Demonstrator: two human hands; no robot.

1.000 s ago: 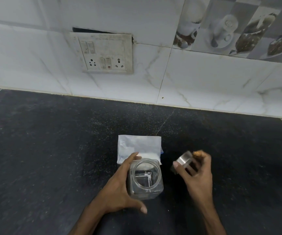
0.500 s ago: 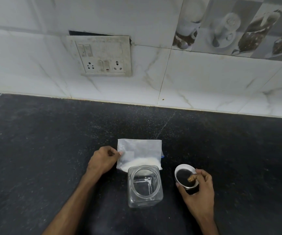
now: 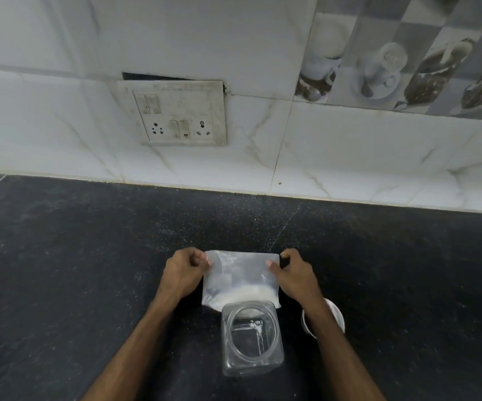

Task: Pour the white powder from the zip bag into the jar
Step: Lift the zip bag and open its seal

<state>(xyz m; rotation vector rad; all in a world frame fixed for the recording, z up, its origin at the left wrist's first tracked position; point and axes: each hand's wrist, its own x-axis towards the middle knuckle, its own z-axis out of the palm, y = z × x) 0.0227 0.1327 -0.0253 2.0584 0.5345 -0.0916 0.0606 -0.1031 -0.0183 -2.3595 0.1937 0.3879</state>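
Our left hand (image 3: 183, 270) and right hand (image 3: 294, 276) each pinch a top corner of the zip bag (image 3: 241, 272), white powder (image 3: 242, 295) pooled at its bottom. The open jar (image 3: 251, 340) stands just nearer, between our wrists. The bag seems upright.

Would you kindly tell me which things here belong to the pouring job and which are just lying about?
Belong to the job: zip bag, pinched at its top corners by the left hand and right hand; white powder in its bottom; open jar.
Just lying about: round lid on the counter right of the jar; wall switchboard.
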